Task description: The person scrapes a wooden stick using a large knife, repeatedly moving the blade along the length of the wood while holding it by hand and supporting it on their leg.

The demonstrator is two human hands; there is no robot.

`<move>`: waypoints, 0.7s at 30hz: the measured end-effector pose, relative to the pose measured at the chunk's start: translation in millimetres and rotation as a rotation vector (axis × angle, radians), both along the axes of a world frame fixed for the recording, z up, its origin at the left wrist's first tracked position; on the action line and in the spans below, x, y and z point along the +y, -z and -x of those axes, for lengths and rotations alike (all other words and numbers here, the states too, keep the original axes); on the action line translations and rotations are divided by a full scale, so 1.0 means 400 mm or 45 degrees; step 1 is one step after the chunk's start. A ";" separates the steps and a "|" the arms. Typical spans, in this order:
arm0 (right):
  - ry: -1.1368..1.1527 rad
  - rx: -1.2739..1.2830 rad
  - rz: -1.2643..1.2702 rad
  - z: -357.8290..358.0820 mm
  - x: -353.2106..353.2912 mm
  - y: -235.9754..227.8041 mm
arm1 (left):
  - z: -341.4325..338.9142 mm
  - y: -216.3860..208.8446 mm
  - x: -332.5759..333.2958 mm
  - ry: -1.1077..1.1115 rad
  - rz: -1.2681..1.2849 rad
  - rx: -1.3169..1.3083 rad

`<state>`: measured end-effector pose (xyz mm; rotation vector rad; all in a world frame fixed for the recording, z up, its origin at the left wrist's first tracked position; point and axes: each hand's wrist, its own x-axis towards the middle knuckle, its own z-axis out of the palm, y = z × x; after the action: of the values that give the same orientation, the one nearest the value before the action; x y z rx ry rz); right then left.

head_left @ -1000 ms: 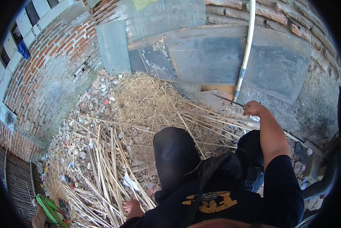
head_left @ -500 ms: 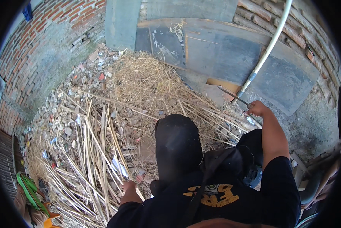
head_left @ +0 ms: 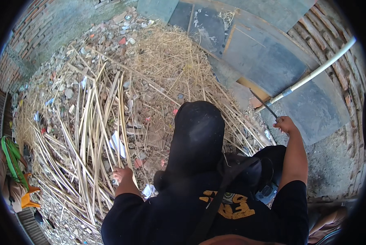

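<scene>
My left hand reaches down to the long pale split strips, which look like bamboo, on the rubble to the left. Its fingers look partly spread at the strips' near ends, and no strip shows clearly gripped. My right hand, held out to the right, is closed around the handle of a knife. The long, narrow, dark blade points up and away to the left, in front of the pale pole. My bent knee in black lies between the two hands.
Dry straw and more strips cover the rubble ahead. Grey boards and a pale pole lean by the brick wall. Beside my right leg sits a teal slotted device. Green cloth and an orange object are far left.
The view has turned, so the ground and boards appear shifted. My left hand has moved forward and left over the strips. My right hand still grips the knife.
</scene>
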<state>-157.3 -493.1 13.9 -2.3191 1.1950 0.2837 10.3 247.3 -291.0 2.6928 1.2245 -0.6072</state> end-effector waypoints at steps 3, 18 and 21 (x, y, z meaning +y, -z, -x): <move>-0.005 0.017 -0.051 -0.008 -0.001 0.000 | -0.008 0.051 0.057 -0.042 -0.042 0.070; -0.008 -0.090 -0.024 -0.007 -0.004 0.014 | 0.038 -0.024 -0.025 0.379 0.015 -0.013; -0.096 -0.082 0.046 -0.006 -0.025 0.027 | 0.040 -0.034 -0.029 0.373 0.072 -0.240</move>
<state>-155.0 -503.2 3.0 -2.3895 1.0914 0.2141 -5.7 235.7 -277.5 2.8253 0.7641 -0.3983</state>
